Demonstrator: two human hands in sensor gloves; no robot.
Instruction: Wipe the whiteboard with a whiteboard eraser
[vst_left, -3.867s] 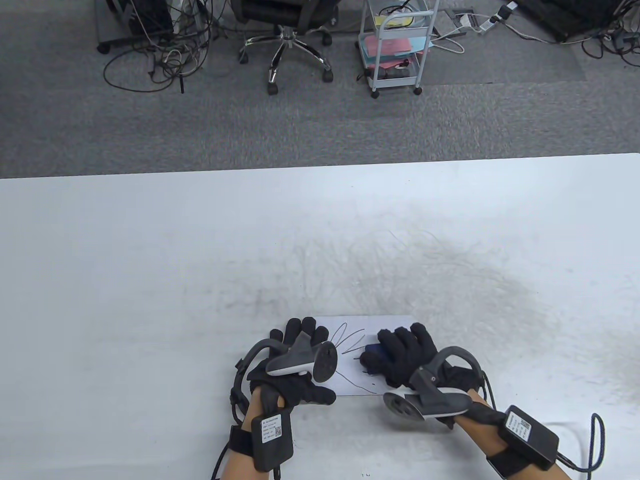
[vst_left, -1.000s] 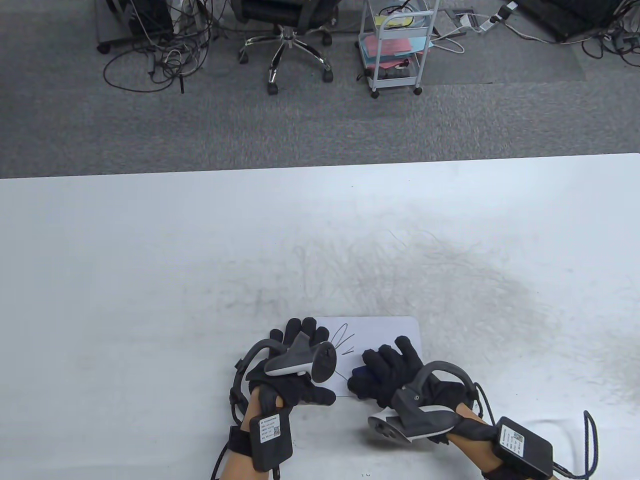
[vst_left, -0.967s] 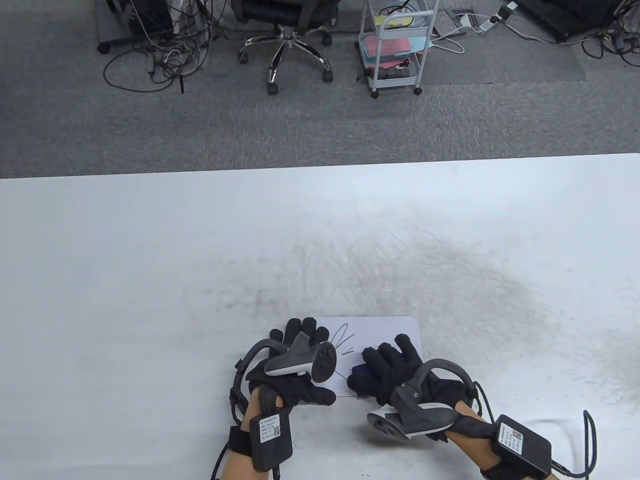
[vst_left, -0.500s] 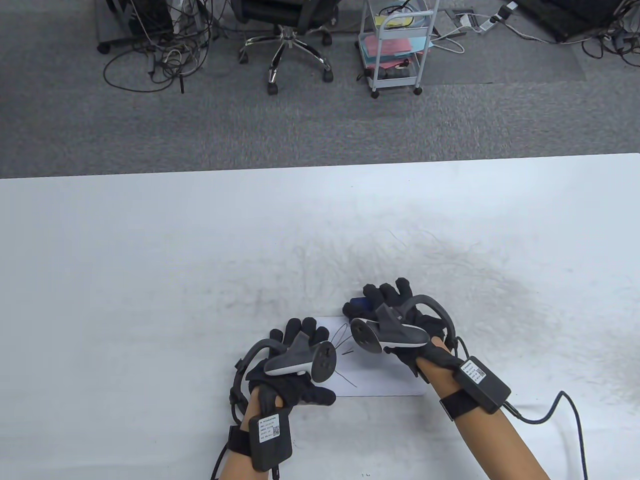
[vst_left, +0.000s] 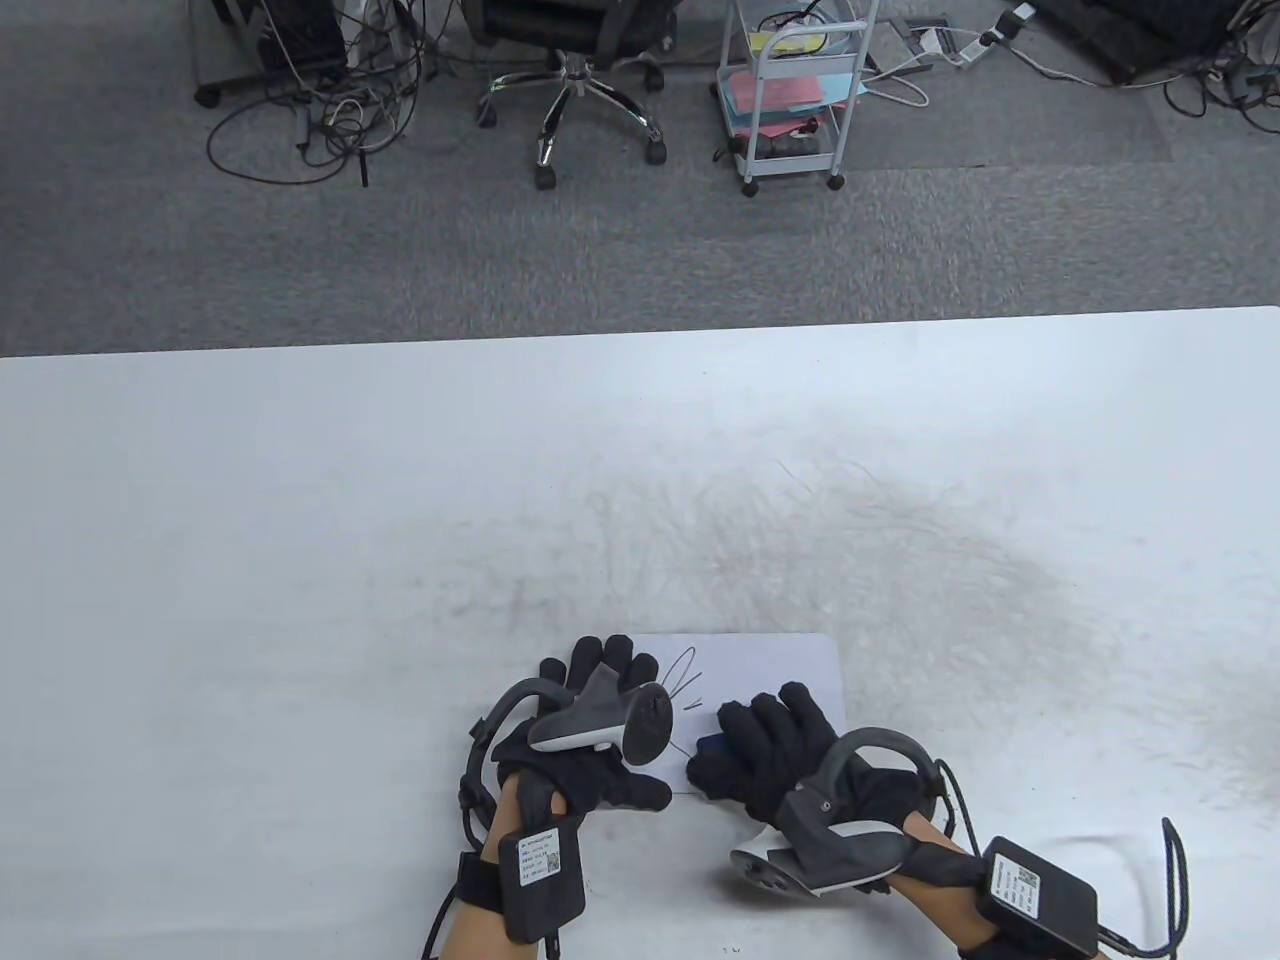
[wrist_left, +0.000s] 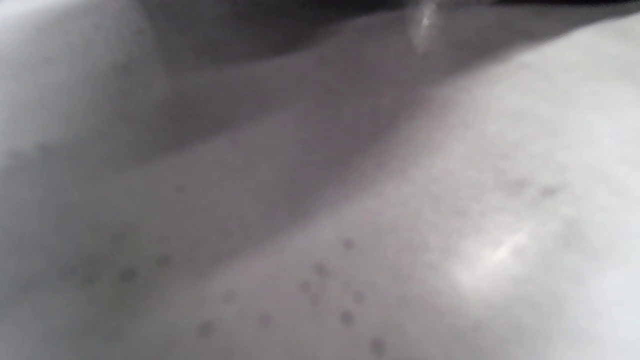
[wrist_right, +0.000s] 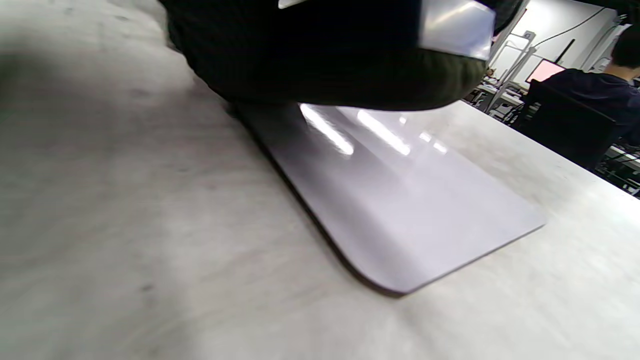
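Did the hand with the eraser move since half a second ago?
Yes. The right hand gripping the eraser came back toward the person, from beyond the whiteboard's far edge to its near part, beside the left hand.

Grey carpet (vst_left: 400, 260) lies beyond the smudged white table (vst_left: 300, 500). On it stand an office chair (vst_left: 575, 70), a white trolley (vst_left: 795, 95) and tangled cables (vst_left: 310, 120).
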